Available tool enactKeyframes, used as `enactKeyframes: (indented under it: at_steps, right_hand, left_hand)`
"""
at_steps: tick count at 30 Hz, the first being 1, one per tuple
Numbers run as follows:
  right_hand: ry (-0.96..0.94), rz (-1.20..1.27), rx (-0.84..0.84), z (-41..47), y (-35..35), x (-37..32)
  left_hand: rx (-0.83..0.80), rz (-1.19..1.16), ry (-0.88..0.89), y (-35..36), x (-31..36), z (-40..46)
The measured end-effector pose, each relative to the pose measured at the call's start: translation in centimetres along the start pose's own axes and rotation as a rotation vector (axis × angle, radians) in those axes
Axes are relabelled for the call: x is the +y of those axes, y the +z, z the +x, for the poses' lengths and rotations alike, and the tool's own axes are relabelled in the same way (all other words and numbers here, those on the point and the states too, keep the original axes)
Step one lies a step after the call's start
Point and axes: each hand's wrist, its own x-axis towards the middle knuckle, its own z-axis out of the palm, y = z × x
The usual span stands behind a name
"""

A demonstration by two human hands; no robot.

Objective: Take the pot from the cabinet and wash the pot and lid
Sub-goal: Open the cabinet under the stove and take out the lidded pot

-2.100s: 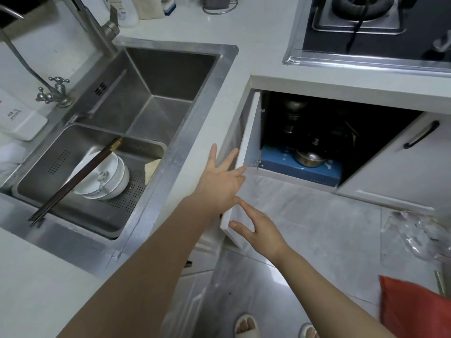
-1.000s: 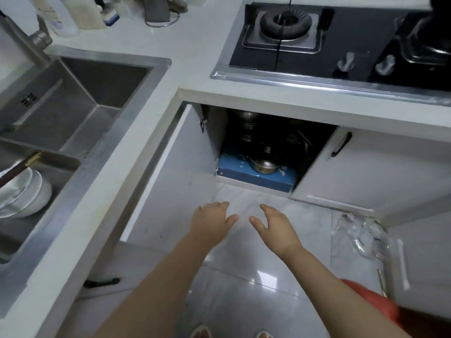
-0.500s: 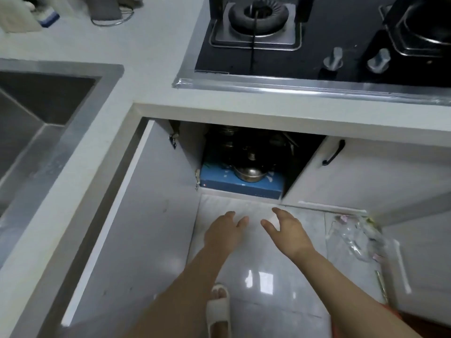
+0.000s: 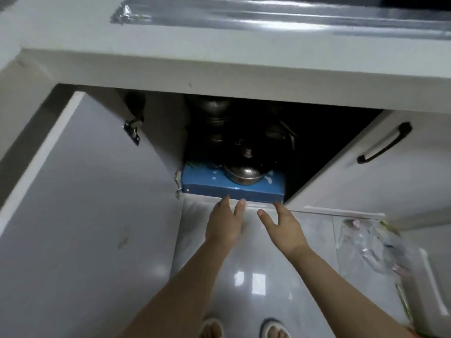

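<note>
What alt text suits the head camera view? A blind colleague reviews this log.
Two bare hands, left hand and right hand, reach open toward a steel pot with its lid on a blue box inside an open cabinet under the counter. Nothing is grasped yet.

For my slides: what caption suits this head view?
Both open hands, left hand and right hand, reach toward the lidded steel pot on a blue box.

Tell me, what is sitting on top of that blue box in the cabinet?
A steel pot with its knobbed lid on rests on the blue box. More dark cookware is stacked behind it, too dim to identify. The pot hides whatever lies beneath it on the box.
</note>
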Motion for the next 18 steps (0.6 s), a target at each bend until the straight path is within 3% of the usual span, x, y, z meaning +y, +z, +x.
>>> enactKeyframes:
  at_steps: [5, 10, 18]
  right_hand:
    - [-0.039, 0.14, 0.066, 8.1, 4.3, 3.6]
    - [-0.078, 0.355, 0.135, 15.6, 8.3, 6.0]
    - [-0.158, 0.602, 0.289, 25.7, 12.0, 8.2]
  left_hand:
    - [0.109, -0.207, 0.058, 5.2, -3.5, 8.8]
    - [0.215, -0.267, 0.208, 8.7, -5.6, 16.4]
    - [0.288, -0.589, 0.112, 11.4, -6.2, 26.0]
